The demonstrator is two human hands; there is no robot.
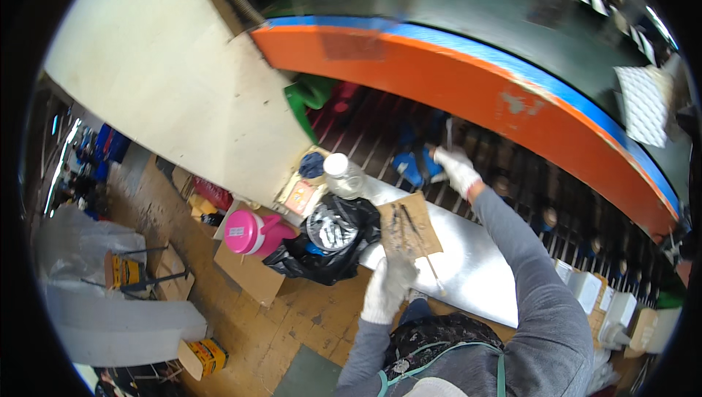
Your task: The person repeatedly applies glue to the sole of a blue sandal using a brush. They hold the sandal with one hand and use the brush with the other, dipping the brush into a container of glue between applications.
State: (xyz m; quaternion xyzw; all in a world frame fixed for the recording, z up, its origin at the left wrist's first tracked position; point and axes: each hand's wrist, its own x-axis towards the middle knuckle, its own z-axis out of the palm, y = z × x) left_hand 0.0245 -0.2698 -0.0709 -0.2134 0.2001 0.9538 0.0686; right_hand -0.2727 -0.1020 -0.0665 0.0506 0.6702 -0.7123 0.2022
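My right hand (pixel 457 172), in a white glove, reaches out over the dark slatted rack. Its fingers close at the edge of a blue piece (pixel 409 169) with dark parts, whose kind I cannot make out. A thin pale strip stands just beyond the fingertips. Nearer my body, my left hand (pixel 390 287), also gloved, is smeared by motion, so its fingers do not show clearly. It is beside the near edge of a brown cardboard sheet (pixel 424 225) on a shiny metal table (pixel 472 258). Thin dark tools (pixel 406 218) and a light-handled brush-like stick (pixel 436 274) lie there.
A clear jar with a white lid (pixel 344 174) and a black plastic bag (pixel 333 269) around a round container stand at the table's left. A pink jug (pixel 252 232) sits on a cardboard box beyond. An orange machine panel (pixel 439 68) spans above the rack (pixel 526 185).
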